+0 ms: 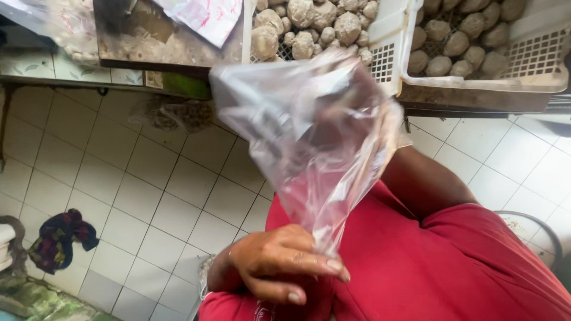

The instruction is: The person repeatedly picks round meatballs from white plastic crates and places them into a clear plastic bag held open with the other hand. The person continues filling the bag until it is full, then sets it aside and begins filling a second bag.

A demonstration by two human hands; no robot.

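Clear plastic bag [309, 131], crumpled, held upright, mouth spread open, bottom corner pinched.

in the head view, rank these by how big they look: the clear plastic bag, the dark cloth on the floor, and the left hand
1. Clear plastic bag, largest, though it is held close to the camera.
2. Left hand, also close.
3. Dark cloth, smallest here; it lies farther off on the floor, so its true size is unsure.

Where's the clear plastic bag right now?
Centre of the head view: the clear plastic bag is pinched by the left hand, below the crates of round lumps.
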